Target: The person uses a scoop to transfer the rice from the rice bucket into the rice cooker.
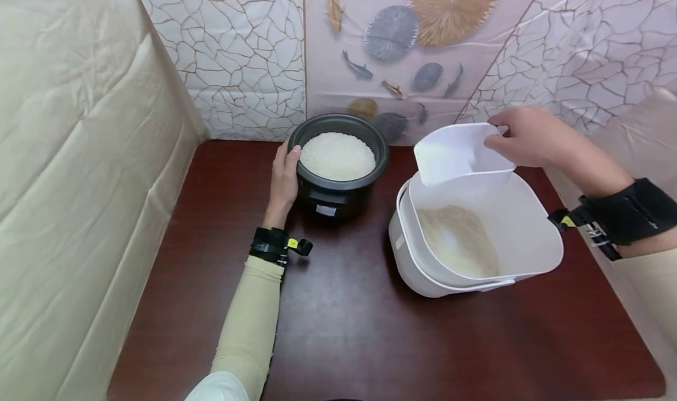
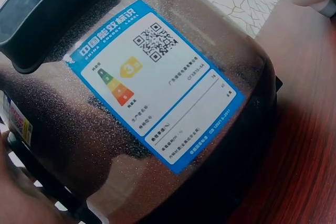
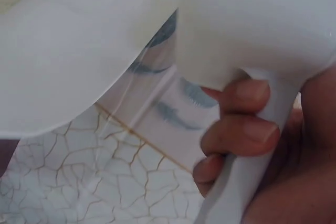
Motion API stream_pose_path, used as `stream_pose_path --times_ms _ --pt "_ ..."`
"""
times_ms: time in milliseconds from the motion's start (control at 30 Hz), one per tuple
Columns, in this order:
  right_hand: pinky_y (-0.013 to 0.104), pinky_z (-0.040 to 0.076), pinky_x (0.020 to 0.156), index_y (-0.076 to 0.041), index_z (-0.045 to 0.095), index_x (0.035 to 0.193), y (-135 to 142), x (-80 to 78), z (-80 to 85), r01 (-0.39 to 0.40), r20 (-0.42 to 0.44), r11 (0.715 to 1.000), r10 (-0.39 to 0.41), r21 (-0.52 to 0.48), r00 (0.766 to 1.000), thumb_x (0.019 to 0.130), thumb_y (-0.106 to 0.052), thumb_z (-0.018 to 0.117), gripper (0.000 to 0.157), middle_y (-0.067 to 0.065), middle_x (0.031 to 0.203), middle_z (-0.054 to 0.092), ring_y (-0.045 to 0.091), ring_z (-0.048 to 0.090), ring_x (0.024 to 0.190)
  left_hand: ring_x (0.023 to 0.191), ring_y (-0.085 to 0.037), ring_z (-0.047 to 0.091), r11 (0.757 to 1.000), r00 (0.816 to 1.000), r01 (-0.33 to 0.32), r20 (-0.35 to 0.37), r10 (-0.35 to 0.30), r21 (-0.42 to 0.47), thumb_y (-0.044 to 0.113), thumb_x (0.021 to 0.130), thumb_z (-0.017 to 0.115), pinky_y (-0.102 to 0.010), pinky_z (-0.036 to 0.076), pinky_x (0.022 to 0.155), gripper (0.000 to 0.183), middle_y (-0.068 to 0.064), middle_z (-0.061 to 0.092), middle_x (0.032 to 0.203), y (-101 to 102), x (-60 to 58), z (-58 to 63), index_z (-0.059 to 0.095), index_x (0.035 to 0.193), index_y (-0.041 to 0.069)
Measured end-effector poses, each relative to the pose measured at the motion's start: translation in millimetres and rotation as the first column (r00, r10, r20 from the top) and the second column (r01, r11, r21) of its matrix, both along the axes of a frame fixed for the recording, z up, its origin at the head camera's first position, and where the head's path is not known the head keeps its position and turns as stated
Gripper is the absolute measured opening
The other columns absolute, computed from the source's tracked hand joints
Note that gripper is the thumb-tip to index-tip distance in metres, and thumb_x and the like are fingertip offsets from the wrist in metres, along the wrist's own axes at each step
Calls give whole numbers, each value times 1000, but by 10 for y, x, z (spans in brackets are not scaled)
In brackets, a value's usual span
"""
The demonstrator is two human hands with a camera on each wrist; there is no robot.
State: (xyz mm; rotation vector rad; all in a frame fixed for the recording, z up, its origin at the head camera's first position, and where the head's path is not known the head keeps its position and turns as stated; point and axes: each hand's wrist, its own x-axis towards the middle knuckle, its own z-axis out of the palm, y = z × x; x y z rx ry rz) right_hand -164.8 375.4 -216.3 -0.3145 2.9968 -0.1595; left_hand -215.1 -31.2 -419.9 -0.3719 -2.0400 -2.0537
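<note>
My left hand (image 1: 284, 177) holds the left side of a black rice cooker (image 1: 338, 201), thumb at the grey rim. White rice (image 1: 338, 156) fills much of its dark inner pot. Up close, the left wrist view shows the cooker's energy label (image 2: 157, 87) and part of the hand at lower left. My right hand (image 1: 534, 136) grips a white scoop (image 1: 449, 145) at the far rim of a white rice bin (image 1: 534, 236). In the right wrist view its fingers (image 3: 254, 129) curl round the scoop's handle (image 3: 231, 187). A shallow layer of rice (image 1: 460, 242) covers the bin's floor.
Both vessels stand on a dark red-brown table (image 1: 338, 324), the cooker near the back edge and the bin at right. A patterned sheet (image 1: 248, 54) hangs directly behind. Cream padded cloth (image 1: 90, 171) walls off the left side.
</note>
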Motion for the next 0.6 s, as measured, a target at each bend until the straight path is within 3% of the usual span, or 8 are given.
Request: stream_pose_path --times_ms 200,333,433,600 --pt "50 55 69 16 57 136 140 135 -53 -11 79 999 7 45 997 104 -18 55 47 32 105 70 28 66 73 145 -32 43 1000 1000 1 -3 -1 -2 24 111 43 -44 33 120 55 -23 46 156 -6 18 4 40 162 2" --pt "41 47 61 4 68 113 193 211 -123 -34 85 998 29 56 996 105 -18 58 25 13 80 64 24 58 69 144 -32 44 1000 1000 0 -3 0 4 24 111 42 -44 34 120 55 -23 46 155 0 22 -7 40 162 2" --pt "39 44 60 2 66 109 220 266 -195 -34 119 998 28 46 993 106 -19 59 22 4 70 57 21 56 65 144 -31 44 1000 1000 -5 -5 5 8 24 111 42 -43 34 120 55 -23 46 155 9 21 -14 40 162 2" --pt "39 46 60 12 58 135 256 320 -355 -16 214 999 8 35 977 106 -21 59 43 3 64 59 20 57 60 145 -31 44 1000 1000 -9 -14 9 9 24 112 42 -42 33 121 55 -23 46 156 19 16 -15 40 162 1"
